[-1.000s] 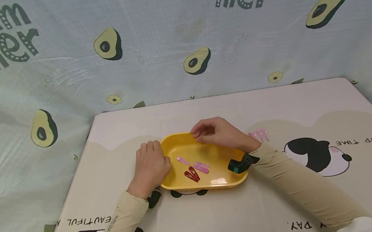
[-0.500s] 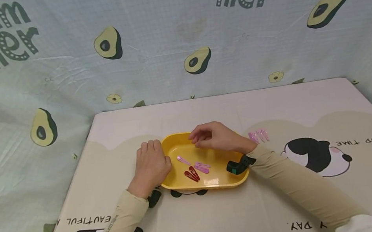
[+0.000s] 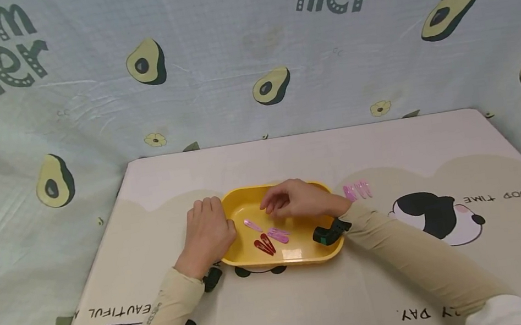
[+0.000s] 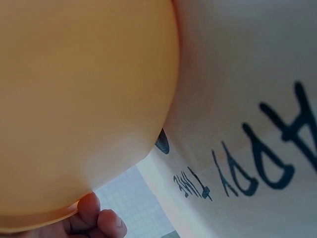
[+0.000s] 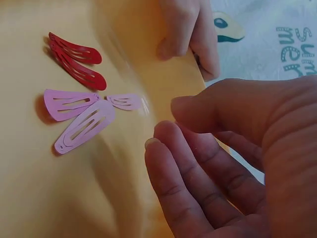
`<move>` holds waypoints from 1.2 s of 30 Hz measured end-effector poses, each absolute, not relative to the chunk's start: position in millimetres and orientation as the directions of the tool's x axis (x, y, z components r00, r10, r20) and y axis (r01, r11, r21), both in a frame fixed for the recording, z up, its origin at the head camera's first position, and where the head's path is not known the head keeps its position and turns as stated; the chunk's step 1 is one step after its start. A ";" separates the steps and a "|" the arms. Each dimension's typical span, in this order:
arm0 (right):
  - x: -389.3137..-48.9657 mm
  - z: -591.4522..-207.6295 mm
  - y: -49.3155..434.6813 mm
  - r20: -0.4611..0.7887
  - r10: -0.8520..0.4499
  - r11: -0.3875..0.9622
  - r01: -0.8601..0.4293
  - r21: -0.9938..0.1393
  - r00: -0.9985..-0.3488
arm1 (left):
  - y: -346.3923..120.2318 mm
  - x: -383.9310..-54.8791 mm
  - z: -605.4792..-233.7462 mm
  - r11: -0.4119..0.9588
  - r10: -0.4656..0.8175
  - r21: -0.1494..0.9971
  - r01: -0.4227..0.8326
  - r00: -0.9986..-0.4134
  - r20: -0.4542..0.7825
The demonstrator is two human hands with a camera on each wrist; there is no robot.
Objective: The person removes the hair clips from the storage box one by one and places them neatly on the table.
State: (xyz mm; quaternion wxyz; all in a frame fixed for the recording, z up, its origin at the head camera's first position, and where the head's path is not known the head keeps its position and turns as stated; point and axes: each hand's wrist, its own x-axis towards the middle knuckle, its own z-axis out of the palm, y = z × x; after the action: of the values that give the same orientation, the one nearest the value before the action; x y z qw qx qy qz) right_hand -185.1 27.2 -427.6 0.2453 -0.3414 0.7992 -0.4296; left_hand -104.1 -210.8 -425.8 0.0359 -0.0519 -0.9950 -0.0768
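Gripping the left end of the yellow tray (image 3: 243, 209), the left hand (image 3: 207, 231) has its thumb inside the rim and fingers curled round the outside. The tray sits mid-table (image 3: 243, 320), and the right hand (image 3: 298, 200) hovers over its far part, fingers loosely bent. We spot nothing between thumb and fingertips, though the palm's partly hidden, so we won't swear to it.

Inside the tray, toward the left, we count two red clips (image 3: 268, 242) nearer us and three pink clips (image 3: 252, 225) just beyond. We'd guess they're all light, stiff, thin snap clips, hard to break but slippery on that glossy floor. Our pick would be pinching one by its long edges, or pressing a tip so the other end lifts. The tray's probably light, firm plastic, so the rim's the sensible place to hold it.

Up close, the right wrist cam gives us the slots in the clips and one pink overlapping another. The left wrist cam only gets us the tray's outer wall and some fingertips. Only the head view shows us the row of pink clips (image 3: 348, 193) on the table, just right of the tray.
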 end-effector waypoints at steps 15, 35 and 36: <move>-187.7 -436.4 25.4 -0.171 -0.786 0.457 -0.371 -0.809 -0.594 | -212.1 -106.7 -428.0 0.982 0.094 0.159 0.106 -0.993 0.077; -187.6 -435.0 26.5 -0.268 -0.818 0.501 -0.400 -0.767 -0.510 | -210.8 -103.4 -424.6 0.978 0.099 0.170 0.117 -0.989 0.109; -187.4 -434.5 26.7 -0.266 -0.822 0.499 -0.412 -0.762 -0.504 | -210.8 -103.2 -424.9 0.978 0.099 0.171 0.116 -0.989 0.109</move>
State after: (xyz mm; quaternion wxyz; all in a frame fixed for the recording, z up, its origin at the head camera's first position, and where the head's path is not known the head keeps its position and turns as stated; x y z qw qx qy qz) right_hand -187.4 26.7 -434.5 0.3186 -0.3831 0.8051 -0.3218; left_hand -103.2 -210.8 -424.9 0.0500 -0.0541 -0.9933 -0.0889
